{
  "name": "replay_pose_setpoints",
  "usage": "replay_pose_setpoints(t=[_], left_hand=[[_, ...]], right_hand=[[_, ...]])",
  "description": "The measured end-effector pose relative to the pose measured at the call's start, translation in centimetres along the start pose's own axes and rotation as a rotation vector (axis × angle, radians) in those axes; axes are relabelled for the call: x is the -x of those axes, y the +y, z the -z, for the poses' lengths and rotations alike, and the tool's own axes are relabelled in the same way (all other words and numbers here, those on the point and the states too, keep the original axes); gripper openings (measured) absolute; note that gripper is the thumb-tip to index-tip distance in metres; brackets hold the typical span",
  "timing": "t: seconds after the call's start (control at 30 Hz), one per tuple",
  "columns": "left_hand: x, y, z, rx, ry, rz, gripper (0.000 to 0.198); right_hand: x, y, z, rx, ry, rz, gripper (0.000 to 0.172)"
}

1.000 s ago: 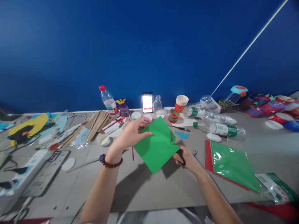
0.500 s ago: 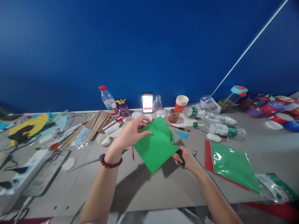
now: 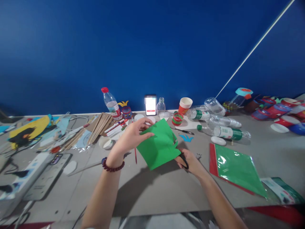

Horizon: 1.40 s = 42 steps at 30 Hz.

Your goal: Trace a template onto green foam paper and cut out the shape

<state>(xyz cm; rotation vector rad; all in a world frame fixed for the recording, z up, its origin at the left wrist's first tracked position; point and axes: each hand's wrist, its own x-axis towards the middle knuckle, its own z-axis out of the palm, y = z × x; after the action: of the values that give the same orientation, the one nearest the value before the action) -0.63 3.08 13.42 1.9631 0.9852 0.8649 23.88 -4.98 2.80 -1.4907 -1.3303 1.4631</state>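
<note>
A green sheet (image 3: 156, 146) is tilted above the table, its upper left part pinched between the thumb and fingers of my left hand (image 3: 135, 135). My right hand (image 3: 188, 160) is closed on black-handled scissors (image 3: 183, 161) at the sheet's lower right. A cut runs into the right side of the sheet, where a strip stands apart. The blades are mostly hidden by the paper. Behind the sheet stands a red and green ring-shaped piece (image 3: 177, 119), and a blue paper cutout (image 3: 186, 138) lies to the right.
Plastic bottles (image 3: 228, 132) and paper cups (image 3: 185, 105) are at the back right. A packet of green sheets (image 3: 239, 168) lies right of my right hand. Markers (image 3: 116, 128), wooden sticks (image 3: 100, 127) and a power strip (image 3: 28, 173) are on the left. A phone (image 3: 150, 105) stands against the wall.
The sheet's lower corner has swung up and to the left, and the paper bends more near the cut. Both hands have stayed almost in place, still holding sheet and scissors.
</note>
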Motion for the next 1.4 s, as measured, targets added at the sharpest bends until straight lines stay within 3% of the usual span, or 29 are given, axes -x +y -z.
replay_pose_setpoints(t=[0.3,0.5,0.7,1.4], left_hand=[[-0.1,0.4,0.0,-0.117,0.093,0.001,0.032],[-0.2,0.4,0.0,-0.164,0.113,-0.01,0.021],[-0.3,0.4,-0.1,-0.19,0.16,0.005,0.025],[-0.3,0.5,-0.2,-0.171,0.167,0.033,0.021]], right_hand=[[-0.5,1.3,0.0,-0.027,0.002,0.007,0.019],[-0.3,0.7,-0.2,-0.058,0.002,-0.023,0.024],[-0.2,0.4,-0.4,-0.026,0.035,-0.025,0.036],[-0.2,0.6,-0.3,0.01,0.033,0.007,0.048]])
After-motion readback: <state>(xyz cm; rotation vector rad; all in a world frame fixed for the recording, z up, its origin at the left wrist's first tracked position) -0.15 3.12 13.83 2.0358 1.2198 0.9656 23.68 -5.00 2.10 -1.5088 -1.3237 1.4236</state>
